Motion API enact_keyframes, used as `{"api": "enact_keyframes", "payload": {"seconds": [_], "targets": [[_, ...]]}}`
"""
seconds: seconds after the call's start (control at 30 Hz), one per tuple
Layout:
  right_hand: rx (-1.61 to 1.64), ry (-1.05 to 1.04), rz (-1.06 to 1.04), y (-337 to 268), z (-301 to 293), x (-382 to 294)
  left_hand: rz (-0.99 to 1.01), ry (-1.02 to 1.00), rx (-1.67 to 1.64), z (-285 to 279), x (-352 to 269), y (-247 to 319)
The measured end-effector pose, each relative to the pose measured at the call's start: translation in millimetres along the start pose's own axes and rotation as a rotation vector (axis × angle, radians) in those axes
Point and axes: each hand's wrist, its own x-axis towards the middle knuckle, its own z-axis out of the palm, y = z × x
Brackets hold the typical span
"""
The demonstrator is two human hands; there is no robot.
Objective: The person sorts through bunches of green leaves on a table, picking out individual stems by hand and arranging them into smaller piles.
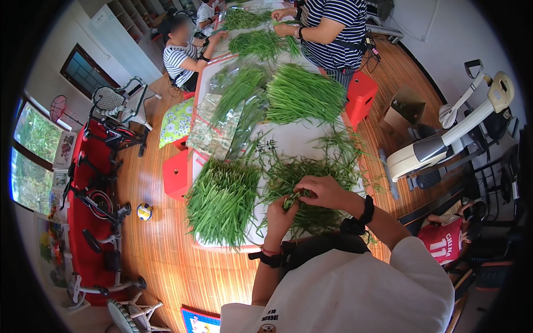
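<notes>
My left hand (281,214) is closed around a small bunch of green leafy stalks (290,201), probably chives. My right hand (324,191) meets it from the right, its thumb and fingers pinching the upper end of the same bunch. Both hands are above a loose, tangled heap of stalks (308,170) at the table's near end. Left of them lies a neat, thick pile of green stalks (222,204), its cut ends pointing away from me. Another combed pile (304,93) sits farther up the white table (283,139).
Clear plastic bags (245,100) and a patterned cloth (214,127) lie mid-table. A person in stripes (337,33) handles stalks at the far right; another person (183,58) sits at the left. Red stools (175,177) flank the table. An exercise machine (420,160) stands right.
</notes>
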Motion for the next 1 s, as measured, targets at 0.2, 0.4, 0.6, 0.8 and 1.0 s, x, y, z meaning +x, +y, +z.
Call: {"api": "enact_keyframes", "payload": {"seconds": [0.2, 0.4, 0.6, 0.8, 1.0], "targets": [[-0.105, 0.028, -0.129, 13.1, 5.3, -4.7, 0.125, -0.015, 0.018, -1.7, 2.3, 7.2], [-0.102, 0.029, -0.130, 11.7, 7.2, -2.7, 0.053, -0.038, -0.053, -0.7, 1.4, -5.4], [-0.153, 0.136, -0.209, 4.7, 17.9, -5.0, -0.063, 0.020, -0.300, 0.5, 0.2, 6.3], [-0.184, 0.547, 0.027, 43.3, -1.4, -1.2, -0.260, 0.218, -0.580, -27.8, 4.7, 3.1], [-0.612, -0.038, 0.369, 119.0, 29.8, -37.5, -0.177, 0.312, -0.603, -47.2, 2.8, -15.6]]}}
